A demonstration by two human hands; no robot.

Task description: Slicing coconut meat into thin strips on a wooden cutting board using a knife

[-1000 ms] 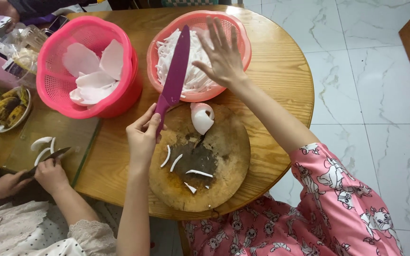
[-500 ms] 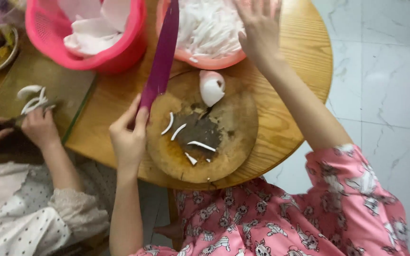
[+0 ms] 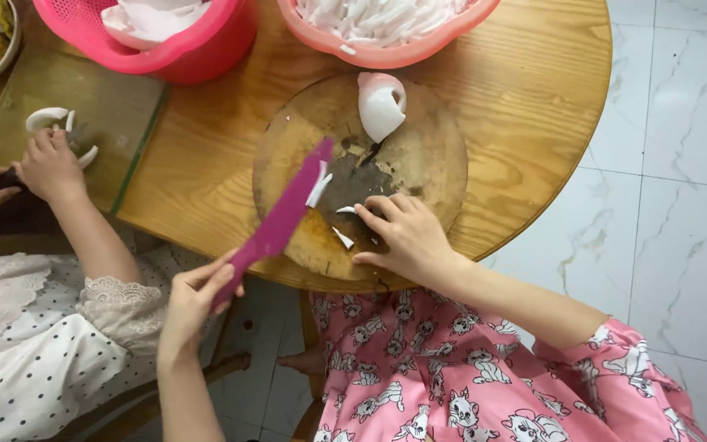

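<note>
left hand (image 3: 194,299) grips purple knife (image 3: 281,219); right hand (image 3: 407,237), loosely open, touches white slices (image 3: 345,237).

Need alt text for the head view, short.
Seen from above, the left hand holds a magenta knife over a round wooden cutting board, while the right hand rests on white slices there. A co-worker's hand works at a second board alongside.

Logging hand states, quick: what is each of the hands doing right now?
Left hand: closed on the purple knife.
Right hand: open, fingers on white slices on the round cutting board.
</note>
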